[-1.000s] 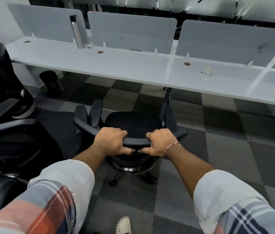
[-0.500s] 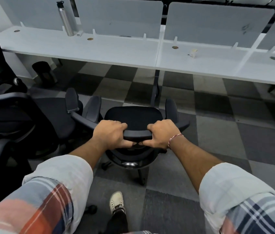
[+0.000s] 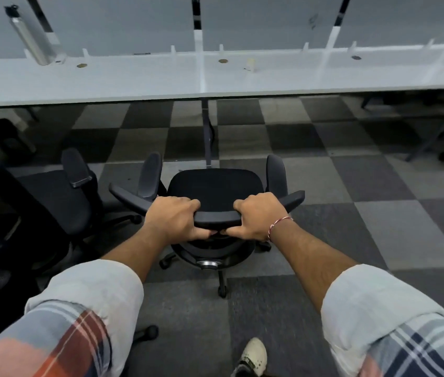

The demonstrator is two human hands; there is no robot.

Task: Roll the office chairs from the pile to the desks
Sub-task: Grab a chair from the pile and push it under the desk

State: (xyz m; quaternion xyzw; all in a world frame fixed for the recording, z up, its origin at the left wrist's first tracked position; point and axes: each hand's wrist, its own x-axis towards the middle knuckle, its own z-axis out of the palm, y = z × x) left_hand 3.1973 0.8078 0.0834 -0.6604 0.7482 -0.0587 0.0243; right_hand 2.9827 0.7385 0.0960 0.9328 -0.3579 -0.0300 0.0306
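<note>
A black office chair stands on the checkered carpet in front of me, its seat facing the long white desk. My left hand and my right hand both grip the top edge of its backrest, side by side. Its two armrests stick up left and right of the seat. The wheeled base shows below my hands. More black chairs crowd the left side, the nearest one almost touching the held chair's left armrest.
Grey divider panels run along the desk's back. A steel bottle stands on the desk at far left. A desk leg rises straight ahead. A black bin sits under the desk at left. My white shoe is below.
The chair has rolled forward toward the desk with both hands on its backrest. The desk now fills the upper frame and the chair pile has slid further left.
</note>
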